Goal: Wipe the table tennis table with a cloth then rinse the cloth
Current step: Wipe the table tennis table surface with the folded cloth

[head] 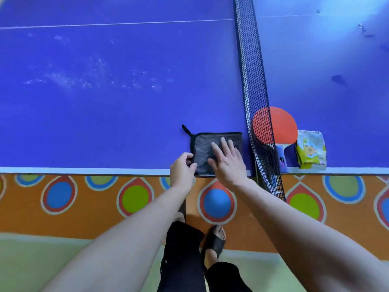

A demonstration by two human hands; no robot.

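A dark grey cloth point(205, 144) with a black edge and a hanging loop lies folded flat on the blue table tennis table point(105, 112), at its near edge just left of the net. My left hand point(183, 170) pinches the cloth's near left corner. My right hand point(226, 161) rests flat on top of the cloth with fingers spread. Pale smudges mark the table surface to the far left.
The black net point(251, 81) crosses the table right of the cloth. Behind it lie a red paddle point(277, 126) and a yellow-green packet point(311, 149) at the near edge. Below are a patterned orange floor and my legs in black sandals.
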